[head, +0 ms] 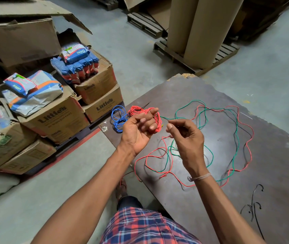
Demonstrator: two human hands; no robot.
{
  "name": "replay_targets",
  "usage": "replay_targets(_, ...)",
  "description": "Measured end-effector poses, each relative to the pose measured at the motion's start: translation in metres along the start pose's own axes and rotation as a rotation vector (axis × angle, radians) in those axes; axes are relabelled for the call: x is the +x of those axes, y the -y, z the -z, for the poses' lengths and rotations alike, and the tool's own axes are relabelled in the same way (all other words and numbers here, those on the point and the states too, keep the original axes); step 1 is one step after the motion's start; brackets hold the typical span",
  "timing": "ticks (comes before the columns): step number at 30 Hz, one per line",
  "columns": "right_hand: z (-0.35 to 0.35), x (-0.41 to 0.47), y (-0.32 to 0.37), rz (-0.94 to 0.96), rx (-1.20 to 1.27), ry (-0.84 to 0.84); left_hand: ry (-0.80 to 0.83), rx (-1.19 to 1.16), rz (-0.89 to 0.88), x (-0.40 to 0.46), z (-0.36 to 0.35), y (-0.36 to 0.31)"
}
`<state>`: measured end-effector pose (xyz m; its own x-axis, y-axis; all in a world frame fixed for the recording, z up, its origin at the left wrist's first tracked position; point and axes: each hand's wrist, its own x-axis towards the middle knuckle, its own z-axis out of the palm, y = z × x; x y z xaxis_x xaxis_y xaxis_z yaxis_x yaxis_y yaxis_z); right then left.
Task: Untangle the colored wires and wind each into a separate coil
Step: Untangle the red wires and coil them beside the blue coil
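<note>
Fingers [146,123] half-hidden inside red coil [155,118]

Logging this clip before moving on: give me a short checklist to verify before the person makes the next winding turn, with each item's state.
1. Red wire coil held around the left hand fingers: ok.
2. Right hand pinching a strand to feed: ok for a pinch; which colour, cannot tell.
3. Loose red wire free of the loose green wire: not ok, they cross repeatedly on the dark board.
4. Thin black wire separated out: not ok, it runs among them.
5. Finished blue wire coil set apart: ok.
6. Second red coil beside it complete: cannot tell.
</note>
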<state>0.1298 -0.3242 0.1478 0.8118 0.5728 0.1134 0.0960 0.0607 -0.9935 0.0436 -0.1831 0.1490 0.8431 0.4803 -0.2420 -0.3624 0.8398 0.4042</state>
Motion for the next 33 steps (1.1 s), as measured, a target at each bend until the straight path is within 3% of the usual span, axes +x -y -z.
replay_targets(3,0.011,0.005,-0.001,-0.11,-0.039,0.053,0.086,-0.047,0.044,-0.006,0.005,0.002)
replay_targets(8,0.024,0.009,0.004,-0.191,-0.047,0.257,0.026,0.103,0.122,-0.007,0.001,0.008)
replay_targets(15,0.032,0.013,0.003,-0.233,0.011,0.349,0.059,0.21,0.27,-0.007,-0.007,0.018)
replay_targets(20,0.038,0.009,0.0,-0.216,0.075,0.308,0.038,0.307,0.338,-0.002,-0.009,0.021)
replay_targets(25,0.038,0.001,-0.002,-0.15,0.01,0.195,-0.109,0.387,0.33,0.008,-0.014,0.026)
replay_targets(33,0.046,-0.006,-0.017,-0.141,0.027,0.022,-0.015,0.362,0.266,0.017,-0.011,0.042)
